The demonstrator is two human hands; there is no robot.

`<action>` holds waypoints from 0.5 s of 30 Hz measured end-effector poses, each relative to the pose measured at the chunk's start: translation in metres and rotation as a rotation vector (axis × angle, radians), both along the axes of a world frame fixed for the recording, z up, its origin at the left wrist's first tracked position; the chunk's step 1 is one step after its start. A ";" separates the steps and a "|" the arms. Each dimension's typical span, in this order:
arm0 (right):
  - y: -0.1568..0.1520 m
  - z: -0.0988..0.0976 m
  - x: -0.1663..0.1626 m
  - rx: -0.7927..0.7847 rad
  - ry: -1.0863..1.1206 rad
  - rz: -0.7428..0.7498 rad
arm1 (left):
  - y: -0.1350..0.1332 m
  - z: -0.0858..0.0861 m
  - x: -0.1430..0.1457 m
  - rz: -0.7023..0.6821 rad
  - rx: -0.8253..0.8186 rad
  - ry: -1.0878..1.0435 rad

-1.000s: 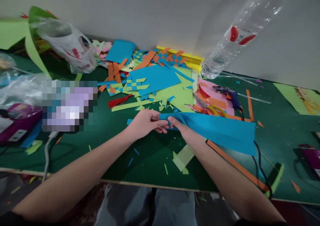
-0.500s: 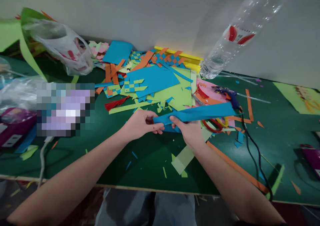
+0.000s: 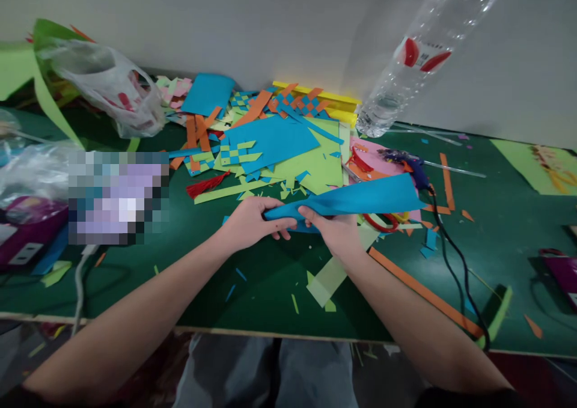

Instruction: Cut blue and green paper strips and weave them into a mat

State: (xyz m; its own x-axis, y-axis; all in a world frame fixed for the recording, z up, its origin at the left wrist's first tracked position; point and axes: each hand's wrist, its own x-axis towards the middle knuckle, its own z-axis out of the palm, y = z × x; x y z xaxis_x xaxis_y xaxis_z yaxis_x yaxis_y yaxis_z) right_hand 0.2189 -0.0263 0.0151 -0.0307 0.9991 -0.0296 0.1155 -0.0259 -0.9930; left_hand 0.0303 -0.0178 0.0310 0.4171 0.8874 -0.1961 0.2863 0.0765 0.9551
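Both hands grip a folded sheet of blue paper [image 3: 369, 196] above the front middle of the green table. My left hand [image 3: 255, 223] pinches its left end between thumb and fingers. My right hand [image 3: 336, 231] has its thumb pressed on the fold near the middle, with its fingers hidden underneath. The right part of the sheet flares open toward the glue gun [image 3: 419, 173]. Behind the hands lie a larger blue sheet [image 3: 288, 140] and a woven blue-and-green paper piece [image 3: 234, 152]. A red tassel [image 3: 205, 185] rests to the left of them.
A tall clear plastic bottle [image 3: 392, 95] leans at the back. Red-handled scissors [image 3: 382, 223] lie partly under the blue paper. The glue gun's black cable [image 3: 446, 258] runs down the right side. A blurred-out device [image 3: 117, 200] and a plastic bag [image 3: 112, 89] stand left. Paper scraps litter the table.
The folded blue paper has opened wider at its right end, showing more of its surface. Both hands keep hold and have shifted slightly left. The view has moved a little.
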 end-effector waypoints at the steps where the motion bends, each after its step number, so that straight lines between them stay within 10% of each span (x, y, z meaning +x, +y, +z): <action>1: 0.000 -0.001 -0.001 0.005 0.015 0.011 | 0.000 -0.001 0.000 -0.004 0.008 0.008; 15: 0.056 -0.001 0.053 0.101 0.382 -0.400 | 0.015 -0.006 -0.019 0.052 -0.016 0.048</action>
State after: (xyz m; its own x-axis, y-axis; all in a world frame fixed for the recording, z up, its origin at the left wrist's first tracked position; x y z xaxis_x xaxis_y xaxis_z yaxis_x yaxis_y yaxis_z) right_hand 0.2715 0.0297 0.0139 0.3612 0.9325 0.0058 -0.2524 0.1037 -0.9620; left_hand 0.0113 -0.0031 0.0246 0.3603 0.9042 -0.2294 0.3272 0.1078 0.9388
